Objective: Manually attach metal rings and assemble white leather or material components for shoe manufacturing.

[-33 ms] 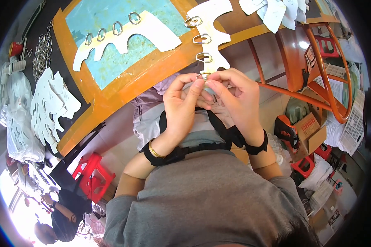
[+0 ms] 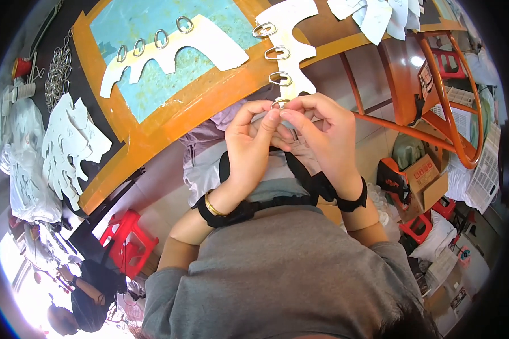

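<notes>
Head view: left hand (image 2: 253, 148) and right hand (image 2: 322, 135) together pinch a metal ring (image 2: 279, 104) on the white cut-out piece (image 2: 285, 42) overhanging the tabletop's near edge.

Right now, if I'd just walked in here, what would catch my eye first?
Most likely the two hands at the centre: the left hand and right hand pinch a small metal ring at the lower end of a white cut-out piece, which already carries three more rings above. Behind them lies the orange-edged table with a similar white piece on its blue top. At the left, a stack of white cut-outs sits on a dark surface.
</notes>
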Action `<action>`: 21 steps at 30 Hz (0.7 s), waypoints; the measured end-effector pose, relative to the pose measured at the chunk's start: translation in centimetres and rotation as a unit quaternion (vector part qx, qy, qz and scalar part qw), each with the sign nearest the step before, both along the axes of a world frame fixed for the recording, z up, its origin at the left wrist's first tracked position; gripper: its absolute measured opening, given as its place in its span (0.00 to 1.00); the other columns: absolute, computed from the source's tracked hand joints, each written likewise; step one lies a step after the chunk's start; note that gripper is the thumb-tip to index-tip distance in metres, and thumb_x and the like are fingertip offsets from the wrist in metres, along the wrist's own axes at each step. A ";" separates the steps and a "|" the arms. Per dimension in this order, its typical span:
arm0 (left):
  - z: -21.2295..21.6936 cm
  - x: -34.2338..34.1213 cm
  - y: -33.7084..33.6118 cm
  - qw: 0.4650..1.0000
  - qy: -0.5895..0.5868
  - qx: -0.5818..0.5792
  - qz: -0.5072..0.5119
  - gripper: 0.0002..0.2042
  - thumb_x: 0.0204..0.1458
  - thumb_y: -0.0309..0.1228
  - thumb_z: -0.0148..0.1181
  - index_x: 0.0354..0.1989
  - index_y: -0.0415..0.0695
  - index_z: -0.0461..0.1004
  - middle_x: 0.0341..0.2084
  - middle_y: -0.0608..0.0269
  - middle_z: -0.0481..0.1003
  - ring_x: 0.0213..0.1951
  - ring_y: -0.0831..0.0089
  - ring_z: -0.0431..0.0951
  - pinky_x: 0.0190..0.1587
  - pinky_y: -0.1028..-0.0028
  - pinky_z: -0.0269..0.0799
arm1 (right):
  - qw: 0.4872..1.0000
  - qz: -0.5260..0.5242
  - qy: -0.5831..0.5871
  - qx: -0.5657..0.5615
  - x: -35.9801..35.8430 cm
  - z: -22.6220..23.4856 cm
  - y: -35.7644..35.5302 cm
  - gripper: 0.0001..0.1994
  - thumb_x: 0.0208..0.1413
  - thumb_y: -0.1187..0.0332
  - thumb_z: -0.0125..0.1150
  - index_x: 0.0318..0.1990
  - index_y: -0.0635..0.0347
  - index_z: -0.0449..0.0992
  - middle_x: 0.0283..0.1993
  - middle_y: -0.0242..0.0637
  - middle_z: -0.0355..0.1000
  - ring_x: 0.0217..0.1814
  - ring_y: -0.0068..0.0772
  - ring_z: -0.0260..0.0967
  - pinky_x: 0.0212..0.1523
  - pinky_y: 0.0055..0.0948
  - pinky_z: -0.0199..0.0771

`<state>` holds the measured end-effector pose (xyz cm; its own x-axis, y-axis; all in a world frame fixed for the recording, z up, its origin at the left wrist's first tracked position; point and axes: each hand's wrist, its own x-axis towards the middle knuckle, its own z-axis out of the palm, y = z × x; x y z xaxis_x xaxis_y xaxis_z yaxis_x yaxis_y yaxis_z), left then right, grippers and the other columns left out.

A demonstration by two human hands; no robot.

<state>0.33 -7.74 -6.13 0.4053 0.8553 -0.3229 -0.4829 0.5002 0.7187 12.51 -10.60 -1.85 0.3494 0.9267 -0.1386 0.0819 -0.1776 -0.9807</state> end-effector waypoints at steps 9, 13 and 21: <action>-0.9 -0.3 0.4 0.969 0.130 0.208 -0.004 0.05 0.54 0.24 0.52 0.37 0.36 0.68 0.37 0.59 0.68 0.29 0.77 0.73 0.23 0.81 0.73 | 0.997 0.008 -0.073 -0.015 0.2 0.0 0.8 0.05 0.46 0.76 0.60 0.28 0.69 0.72 0.23 0.31 0.70 0.23 0.13 0.64 0.23 0.17 0.64; -1.5 -0.3 0.6 0.930 0.215 0.297 0.014 0.05 0.54 0.24 0.51 0.36 0.36 0.68 0.37 0.58 0.69 0.35 0.76 0.73 0.36 0.76 0.74 | 0.996 0.040 -0.052 -0.066 0.9 0.0 1.1 0.04 0.44 0.76 0.59 0.26 0.67 0.71 0.21 0.26 0.66 0.22 0.09 0.59 0.23 0.13 0.61; 0.2 -0.8 1.2 0.981 -0.119 -0.153 -0.023 0.10 0.57 0.33 0.45 0.38 0.38 0.68 0.35 0.59 0.72 0.37 0.73 0.74 0.39 0.72 0.73 | 0.980 0.066 0.154 -0.106 1.0 -0.1 1.5 0.02 0.46 0.77 0.56 0.27 0.65 0.69 0.23 0.22 0.62 0.24 0.07 0.55 0.26 0.11 0.58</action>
<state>-0.51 -6.52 -5.96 0.5358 0.7123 -0.4533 -0.5912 0.6998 0.4009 13.54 -9.09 -1.99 0.1407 0.9000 -0.4124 -0.1760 -0.3872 -0.9050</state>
